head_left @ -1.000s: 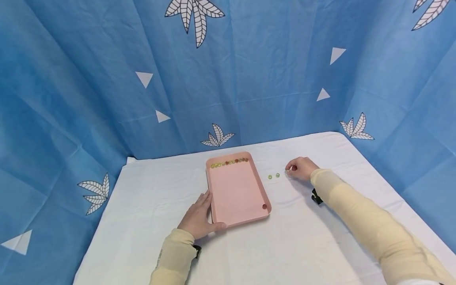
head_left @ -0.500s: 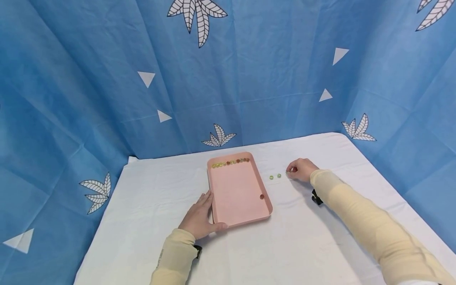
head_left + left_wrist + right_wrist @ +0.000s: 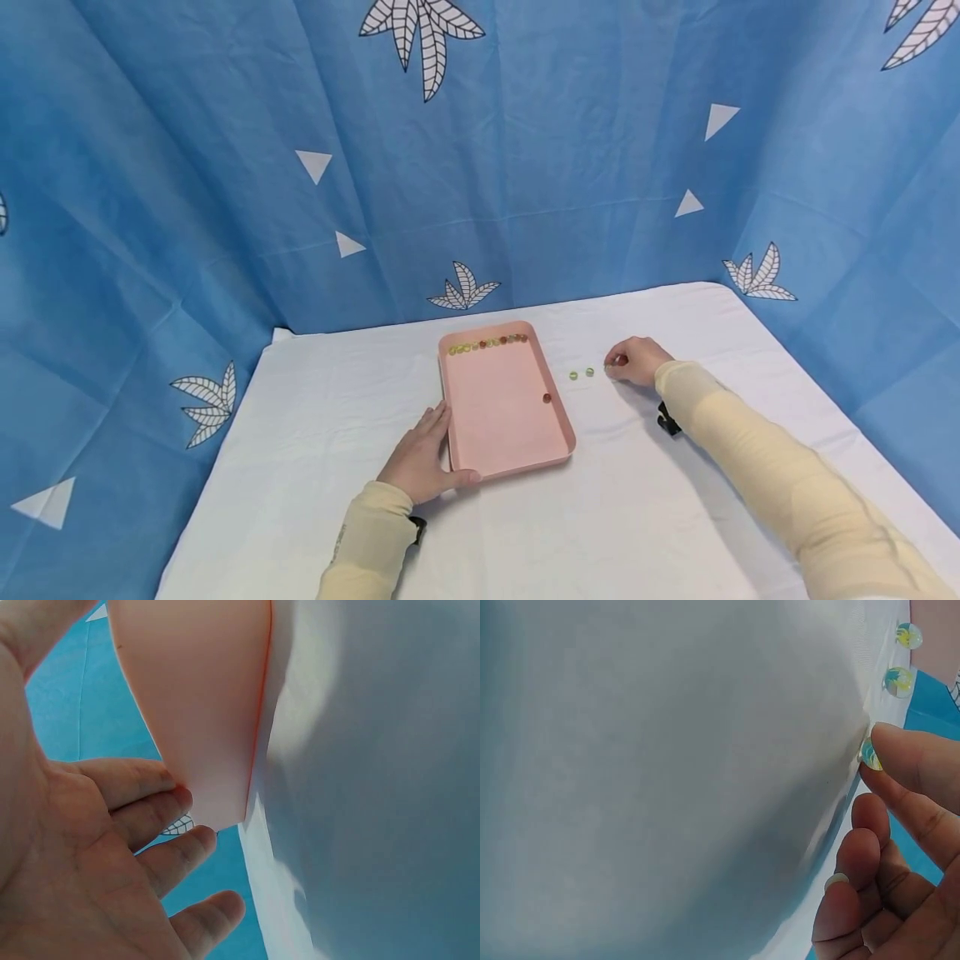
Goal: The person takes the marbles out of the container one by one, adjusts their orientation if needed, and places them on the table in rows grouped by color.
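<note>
- Glass marble (image 3: 870, 754): small, hard, slick, quick to roll; best pinched across its middle.
- Right hand (image 3: 636, 360) fingers curl, fingertip touching it on the surface (image 3: 600, 500).
- Left hand (image 3: 420, 454) lies flat, steadying the light pink tray (image 3: 502, 433).

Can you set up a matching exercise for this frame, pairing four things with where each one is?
1. left hand
2. right hand
3. red marble
4. row of marbles

a. alone in the tray, near its right wall
b. along the tray's far wall
c. at the tray's near left corner
d. on the white table, at a marble right of the tray

Pairs: 1-c, 2-d, 3-a, 4-b
</note>
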Motion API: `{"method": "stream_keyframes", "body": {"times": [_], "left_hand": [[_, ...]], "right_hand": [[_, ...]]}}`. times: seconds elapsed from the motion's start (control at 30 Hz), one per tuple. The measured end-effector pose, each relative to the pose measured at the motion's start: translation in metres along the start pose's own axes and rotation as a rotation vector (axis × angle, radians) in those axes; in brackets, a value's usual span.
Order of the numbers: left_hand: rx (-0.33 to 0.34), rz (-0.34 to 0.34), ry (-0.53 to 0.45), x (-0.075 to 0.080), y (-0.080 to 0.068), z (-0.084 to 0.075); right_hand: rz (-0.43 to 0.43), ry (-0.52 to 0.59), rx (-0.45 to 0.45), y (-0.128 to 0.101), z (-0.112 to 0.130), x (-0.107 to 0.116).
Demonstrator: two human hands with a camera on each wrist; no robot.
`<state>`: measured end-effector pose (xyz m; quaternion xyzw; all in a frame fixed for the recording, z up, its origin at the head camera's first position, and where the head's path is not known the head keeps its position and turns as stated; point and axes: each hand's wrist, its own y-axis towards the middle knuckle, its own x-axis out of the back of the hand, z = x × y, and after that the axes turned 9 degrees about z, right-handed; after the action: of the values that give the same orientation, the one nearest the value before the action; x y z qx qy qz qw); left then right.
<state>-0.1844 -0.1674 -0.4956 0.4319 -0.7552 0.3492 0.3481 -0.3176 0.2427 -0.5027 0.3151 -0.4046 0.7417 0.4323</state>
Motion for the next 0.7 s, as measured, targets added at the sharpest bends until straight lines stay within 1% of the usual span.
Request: {"method": "stream_keyframes", "body": {"times": [0.2,0.43,0.6,0.7], "left_hand": [[0.003,0.001,0.013,-0.001,0.001,0.001],[0.007,-0.002,0.008,-0.001,0.002,0.001],[0.005,0.001,0.004,-0.001,0.001,0.001],[0.003,0.002,0.005,-0.001,0.001,0.001]], "right_hand": [[-0.003,0.006,0.006,-0.002,0.002,0.005],[-0.071,0.018,0.038,-0.006,0.01,0.02],[-0.108,0.032,0.077,-0.007,0.02,0.03],[-0.12,0.046,0.094,-0.008,0.031,0.034]]}}
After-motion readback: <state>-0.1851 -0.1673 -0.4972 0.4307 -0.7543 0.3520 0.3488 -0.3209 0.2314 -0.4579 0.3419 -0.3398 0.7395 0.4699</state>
